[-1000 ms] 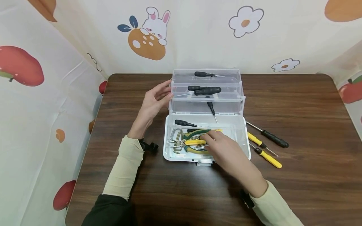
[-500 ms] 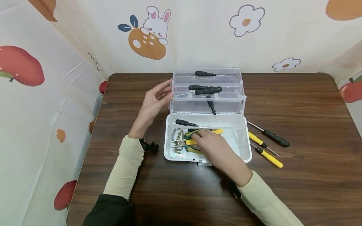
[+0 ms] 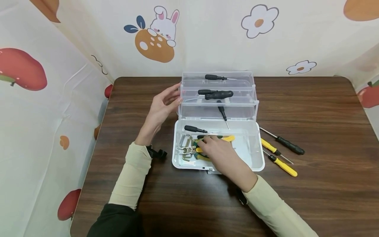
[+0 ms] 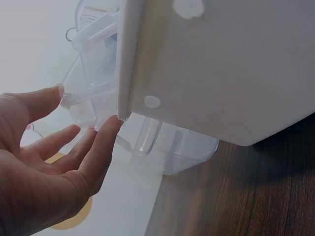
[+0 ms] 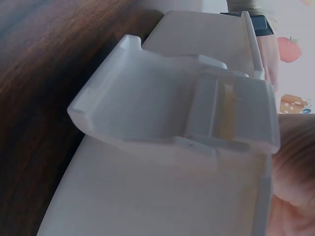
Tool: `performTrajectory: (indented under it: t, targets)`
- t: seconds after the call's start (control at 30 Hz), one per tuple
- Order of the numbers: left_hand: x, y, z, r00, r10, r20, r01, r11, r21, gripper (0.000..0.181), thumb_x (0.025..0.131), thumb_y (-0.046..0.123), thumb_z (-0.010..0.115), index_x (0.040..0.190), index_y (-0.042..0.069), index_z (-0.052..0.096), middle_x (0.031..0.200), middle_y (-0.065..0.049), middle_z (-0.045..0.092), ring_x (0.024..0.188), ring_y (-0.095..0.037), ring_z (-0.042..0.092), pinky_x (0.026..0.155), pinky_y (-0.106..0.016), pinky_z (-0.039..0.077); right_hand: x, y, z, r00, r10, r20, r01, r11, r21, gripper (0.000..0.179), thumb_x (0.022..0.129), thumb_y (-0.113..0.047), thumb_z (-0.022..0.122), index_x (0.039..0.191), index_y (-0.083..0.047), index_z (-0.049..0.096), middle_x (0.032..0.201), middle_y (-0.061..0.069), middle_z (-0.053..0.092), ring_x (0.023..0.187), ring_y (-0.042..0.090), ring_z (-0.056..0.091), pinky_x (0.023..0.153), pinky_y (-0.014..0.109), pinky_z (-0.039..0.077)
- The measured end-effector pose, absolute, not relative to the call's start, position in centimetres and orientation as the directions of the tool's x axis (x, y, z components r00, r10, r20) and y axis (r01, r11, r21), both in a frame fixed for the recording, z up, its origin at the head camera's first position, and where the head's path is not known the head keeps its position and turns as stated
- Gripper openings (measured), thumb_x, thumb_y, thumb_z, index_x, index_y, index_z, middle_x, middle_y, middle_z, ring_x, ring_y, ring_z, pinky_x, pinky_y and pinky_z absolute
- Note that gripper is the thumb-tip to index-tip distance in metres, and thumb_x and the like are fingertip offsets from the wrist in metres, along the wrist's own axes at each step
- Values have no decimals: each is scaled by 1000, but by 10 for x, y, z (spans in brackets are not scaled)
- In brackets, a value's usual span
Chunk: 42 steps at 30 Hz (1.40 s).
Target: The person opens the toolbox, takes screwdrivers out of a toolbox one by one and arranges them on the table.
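In the head view my left hand (image 3: pixel 160 110) holds the left side of the raised clear trays (image 3: pixel 192 112) of a white toolbox (image 3: pixel 250 164). The left wrist view shows the thumb on a tray corner (image 4: pixel 66 101) and a fingertip at the box's edge. My right hand (image 3: pixel 220 154) reaches down into the toolbox base, its fingers over the handles of yellow-handled pliers (image 3: pixel 189 150). Its fingertips are hidden, so I cannot tell whether they grip. Green-and-yellow-handled pliers (image 3: pixel 202 157) lie underneath, beside several hex keys (image 3: pixel 186 159).
Black screwdrivers (image 3: pixel 219 95) lie in the clear trays. On the table (image 3: pixel 325 125), right of the box, lie a black screwdriver (image 3: pixel 290 145) and two yellow screwdrivers (image 3: pixel 284 166). A white latch (image 5: pixel 142 98) hangs from the box front. A patterned cloth (image 3: pixel 213 39) stands behind.
My right hand has moved left within the box, from the ends of the pliers' handles toward their head, covering more of the handles. My left hand stays at the trays.
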<state>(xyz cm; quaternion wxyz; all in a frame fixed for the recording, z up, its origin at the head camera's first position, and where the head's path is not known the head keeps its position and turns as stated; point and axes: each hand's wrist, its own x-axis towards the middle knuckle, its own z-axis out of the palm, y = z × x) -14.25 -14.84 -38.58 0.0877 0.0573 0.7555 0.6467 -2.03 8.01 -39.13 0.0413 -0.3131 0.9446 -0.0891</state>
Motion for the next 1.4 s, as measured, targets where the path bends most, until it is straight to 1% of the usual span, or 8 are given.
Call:
performTrajectory:
  t: [0.17, 0.37, 0.5, 0.63, 0.87, 0.97, 1.13, 1.4]
  targets:
    - [-143, -149, -386, -977, 203, -59, -25, 165, 986, 53, 101, 20, 71, 152, 23, 56, 145, -13, 63, 131, -25, 61, 104, -44, 57, -21, 78, -392, -807, -588, -53, -569, 799, -194, 29, 94, -33, 79, 114, -13, 72, 100, 4, 70, 92, 24, 67, 62, 40, 60]
    - [-143, -148, -385, -977, 201, -68, -38, 146, 989, 53, 100, 21, 72, 151, 25, 57, 143, -10, 65, 128, -23, 63, 92, -34, 61, -21, 79, -388, -801, -593, -87, -566, 796, -216, 29, 96, -30, 76, 120, -13, 71, 107, 7, 71, 100, 26, 67, 69, 42, 61]
    - [-143, -149, -385, -977, 203, -64, -37, 137, 990, 53, 100, 20, 72, 151, 23, 57, 144, -13, 64, 128, -23, 62, 90, -30, 61, -19, 81, -382, -789, -604, -111, -577, 791, -202, 26, 97, -12, 73, 123, -13, 72, 111, 8, 72, 105, 27, 67, 75, 41, 62]
    - [-142, -149, -386, -978, 201, -61, -30, 153, 988, 53, 101, 20, 71, 152, 23, 56, 146, -15, 63, 129, -24, 62, 89, -30, 61, -17, 83, -377, -778, -618, -109, -596, 782, -183, 32, 91, 4, 73, 118, -14, 75, 109, 7, 72, 102, 26, 67, 76, 40, 61]
    - [-141, -149, -385, -978, 198, -61, -29, 161, 986, 54, 100, 22, 72, 152, 24, 56, 144, -10, 65, 130, -24, 62, 97, -39, 60, -9, 89, -373, -791, -611, -41, -601, 788, -135, 29, 92, -4, 75, 116, -20, 76, 99, 4, 70, 86, 23, 61, 58, 35, 53]
    - [-141, -149, -384, -979, 199, -53, -21, 162, 987, 54, 100, 21, 72, 152, 23, 56, 144, -10, 65, 131, -24, 61, 99, -38, 59, -6, 94, -371, -800, -600, 19, -597, 792, -126, 29, 90, -4, 73, 114, -21, 76, 94, 4, 67, 80, 24, 58, 55, 33, 48]
    - [-141, -149, -386, -979, 198, -54, -24, 153, 988, 54, 100, 21, 71, 152, 22, 56, 144, -11, 64, 130, -25, 61, 91, -31, 60, -1, 105, -366, -800, -592, 102, -600, 789, -134, 29, 85, -6, 74, 110, -21, 75, 89, 2, 62, 75, 22, 53, 54, 32, 43]
    - [-141, -149, -387, -979, 197, -56, -26, 152, 988, 53, 101, 21, 71, 152, 22, 56, 145, -11, 64, 130, -24, 61, 89, -29, 59, 5, 123, -355, -808, -566, 165, -589, 788, -179, 28, 85, -13, 79, 111, -20, 73, 95, 2, 64, 83, 23, 60, 61, 35, 51]
